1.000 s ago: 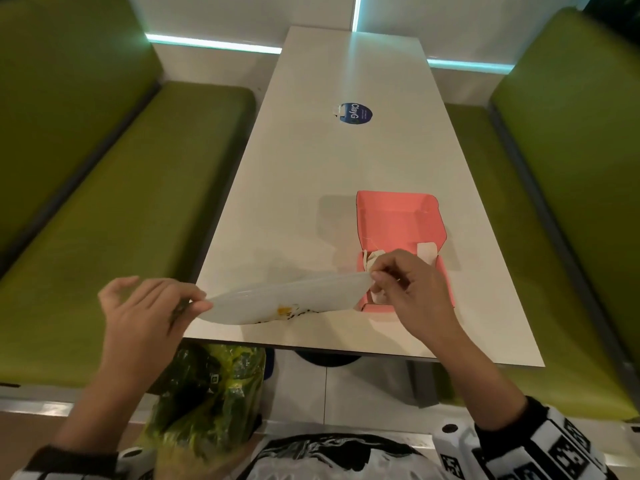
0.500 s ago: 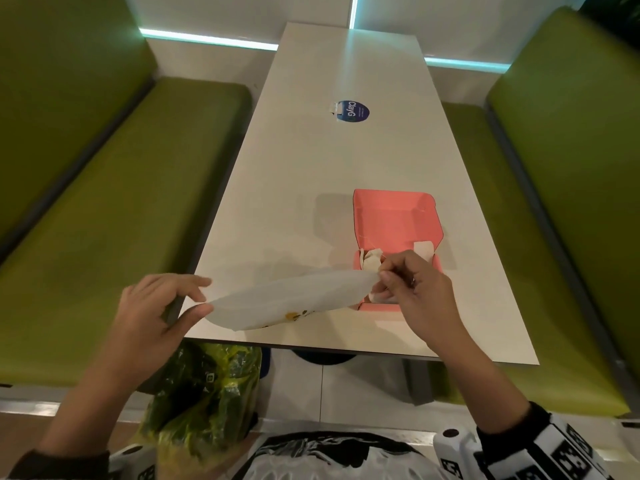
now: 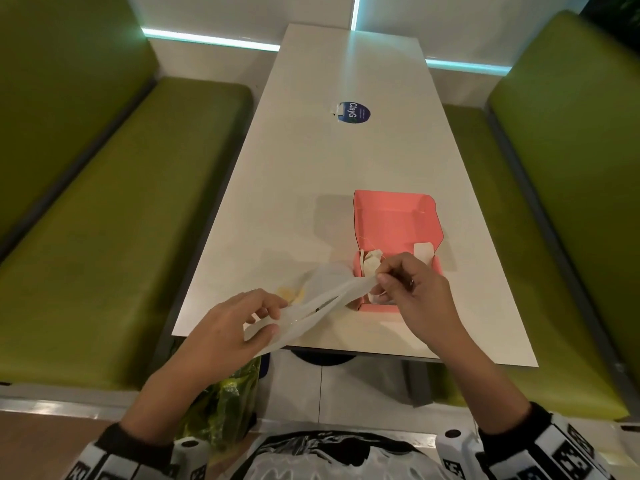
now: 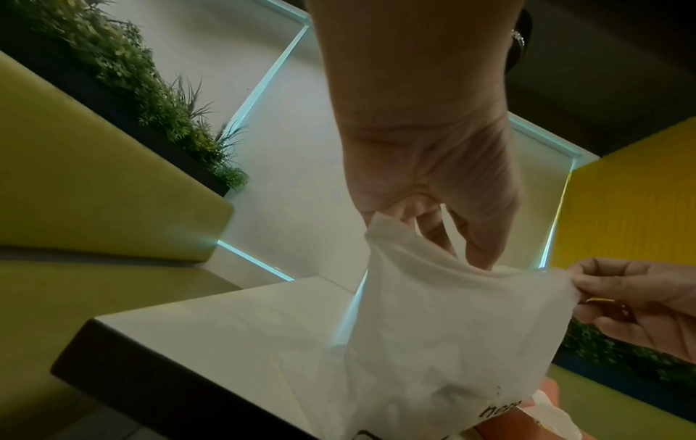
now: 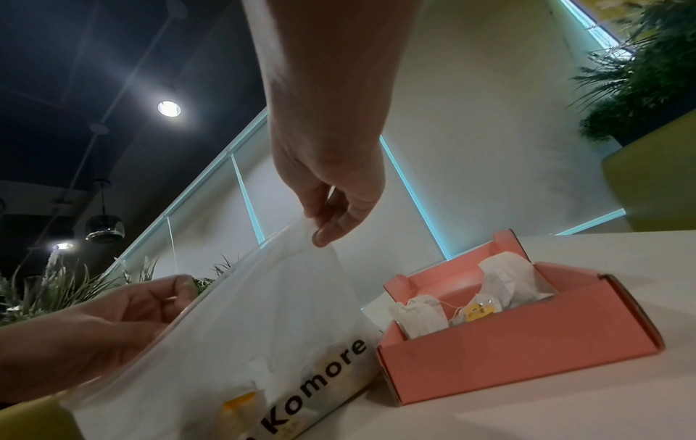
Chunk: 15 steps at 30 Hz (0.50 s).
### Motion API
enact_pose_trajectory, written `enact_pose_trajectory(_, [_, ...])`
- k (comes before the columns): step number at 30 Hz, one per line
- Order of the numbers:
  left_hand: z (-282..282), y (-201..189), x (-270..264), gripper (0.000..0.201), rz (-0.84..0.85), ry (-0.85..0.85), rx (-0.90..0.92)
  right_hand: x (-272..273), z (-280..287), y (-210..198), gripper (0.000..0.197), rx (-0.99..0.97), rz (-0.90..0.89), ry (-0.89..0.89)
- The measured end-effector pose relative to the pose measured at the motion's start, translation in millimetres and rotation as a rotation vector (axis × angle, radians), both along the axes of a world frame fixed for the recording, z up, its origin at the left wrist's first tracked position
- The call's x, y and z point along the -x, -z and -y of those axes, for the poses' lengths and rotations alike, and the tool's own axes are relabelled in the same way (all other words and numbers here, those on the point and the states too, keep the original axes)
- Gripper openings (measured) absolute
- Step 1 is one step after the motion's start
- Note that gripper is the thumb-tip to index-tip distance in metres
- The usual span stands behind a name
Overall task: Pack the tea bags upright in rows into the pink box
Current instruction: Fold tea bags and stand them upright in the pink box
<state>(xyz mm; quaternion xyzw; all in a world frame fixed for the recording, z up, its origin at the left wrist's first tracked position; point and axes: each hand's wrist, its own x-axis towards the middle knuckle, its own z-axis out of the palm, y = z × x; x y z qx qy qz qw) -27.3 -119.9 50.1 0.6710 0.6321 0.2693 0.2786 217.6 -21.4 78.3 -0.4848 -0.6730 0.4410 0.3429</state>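
An open pink box (image 3: 398, 216) sits on the white table (image 3: 311, 168) near its front edge, its lid folded back. A few white tea bags (image 3: 372, 265) stand or lean inside it, shown closer in the right wrist view as tea bags (image 5: 421, 315) with a yellow tag (image 5: 480, 311). Just left of the box hangs a translucent white plastic bag (image 3: 311, 303), printed "Komore" (image 5: 312, 378). My left hand (image 3: 273, 317) grips one side of its mouth. My right hand (image 3: 379, 278) pinches the other side (image 5: 320, 232), above the box's near left corner. Pale items show faintly through the bag.
Green padded benches (image 3: 104, 237) run along both sides of the table. A round blue sticker (image 3: 355, 112) lies farther up the tabletop. A green plastic bag (image 3: 225, 410) sits below the table's front edge by my left forearm.
My left hand has moved right and forward over the table, closer to my right hand. The bag, stretched flat between them before, now hangs slacker with its bottom toward the tabletop.
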Motion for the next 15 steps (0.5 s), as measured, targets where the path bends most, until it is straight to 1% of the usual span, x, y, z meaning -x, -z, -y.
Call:
enact_pose_trajectory(2, [0, 2, 1, 0.036, -0.011, 0.05, -0.032, 0, 0, -1, 0.025, 0.001, -0.017, -0.003])
enact_pose_trajectory(4, [-1, 5, 0, 0.037, -0.039, 0.056, -0.075, -1, 0, 0, 0.025, 0.002, -0.033, -0.002])
enact_pose_trajectory(5, [-1, 6, 0, 0.034, -0.058, 0.032, -0.102, -1, -1, -1, 0.025, -0.002, -0.035, -0.005])
enact_pose_trajectory(7, [-4, 9, -2, 0.031, -0.058, -0.075, -0.17, -3, -3, -1, 0.023, -0.036, -0.002, -0.033])
enact_pose_trajectory(9, [-8, 10, -4, 0.031, -0.018, -0.195, -0.221, -7, -7, -2, 0.021, -0.088, 0.112, -0.091])
enact_pose_trajectory(11, [-10, 9, -6, 0.03, -0.015, -0.239, -0.266, -11, -11, -6, 0.024, -0.129, 0.213, -0.147])
enact_pose_trajectory(13, [-10, 7, -10, 0.027, -0.026, -0.226, -0.307, -10, -11, -15, 0.022, -0.228, 0.216, -0.158])
enact_pose_trajectory(15, [-9, 3, -16, 0.023, -0.041, -0.211, -0.324, 2, -3, -26, 0.018, -0.409, 0.185, -0.216])
